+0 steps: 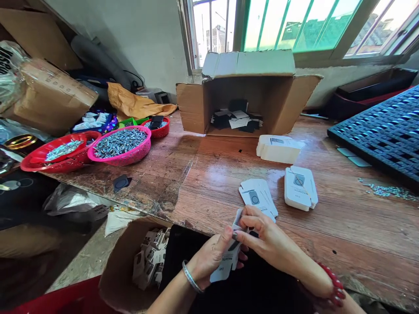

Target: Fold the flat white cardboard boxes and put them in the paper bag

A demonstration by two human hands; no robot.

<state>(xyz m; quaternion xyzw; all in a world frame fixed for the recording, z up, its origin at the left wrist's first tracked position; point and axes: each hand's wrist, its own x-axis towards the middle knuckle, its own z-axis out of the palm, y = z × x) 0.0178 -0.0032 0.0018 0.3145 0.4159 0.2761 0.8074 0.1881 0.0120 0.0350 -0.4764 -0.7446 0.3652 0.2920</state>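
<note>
My left hand [214, 250], with a silver bangle at its wrist, grips a printed white card [224, 268] close to my lap. The card has notched edges and the word MAGNETIC. My right hand [258, 229], with a red bead bracelet, pinches the card's upper end, so that end is partly hidden by fingers. Just beyond my right hand, a few loose printed cards [258, 196] lie fanned on the table. To their right sits a neat stack of the same cards [299, 187]. A thicker stack [279, 148] lies behind.
An open cardboard box [193, 109] holding black and white pieces faces me. Pink [122, 159] and red baskets [36, 165] of small metal parts stand left. Below the table edge, a carton [114, 257] contains white printed pieces. A black woven basket [379, 126] is at right.
</note>
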